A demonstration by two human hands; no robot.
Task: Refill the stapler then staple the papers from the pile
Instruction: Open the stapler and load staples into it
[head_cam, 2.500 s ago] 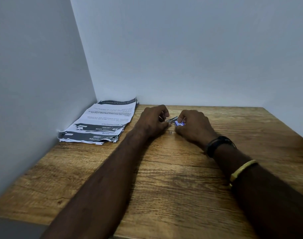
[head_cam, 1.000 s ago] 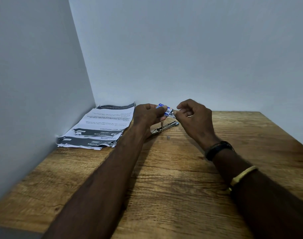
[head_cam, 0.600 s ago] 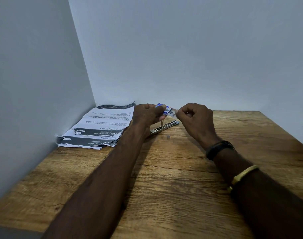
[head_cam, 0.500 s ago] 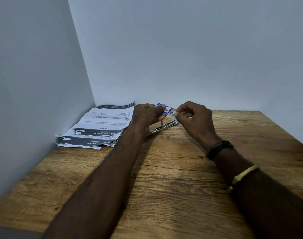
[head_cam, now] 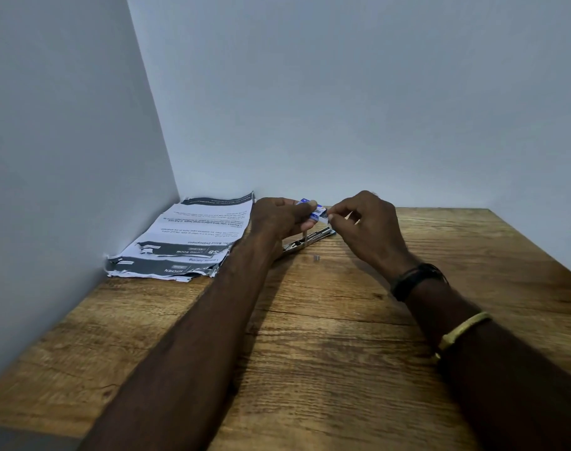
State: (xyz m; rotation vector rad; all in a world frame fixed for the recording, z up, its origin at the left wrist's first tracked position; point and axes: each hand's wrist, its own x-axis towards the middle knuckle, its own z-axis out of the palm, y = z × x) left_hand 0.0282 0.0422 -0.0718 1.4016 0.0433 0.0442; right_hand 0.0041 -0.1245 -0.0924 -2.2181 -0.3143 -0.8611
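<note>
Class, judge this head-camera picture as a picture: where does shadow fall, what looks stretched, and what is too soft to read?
Head view: soft, dim light; the left arm shadows the table beside it; the wide lens stretches it and the right arm toward the bottom edge; the staple box label is too small to read.

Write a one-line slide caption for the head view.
Left hand holds a small staple box, right hand pinching its end, above the open stapler.
</note>
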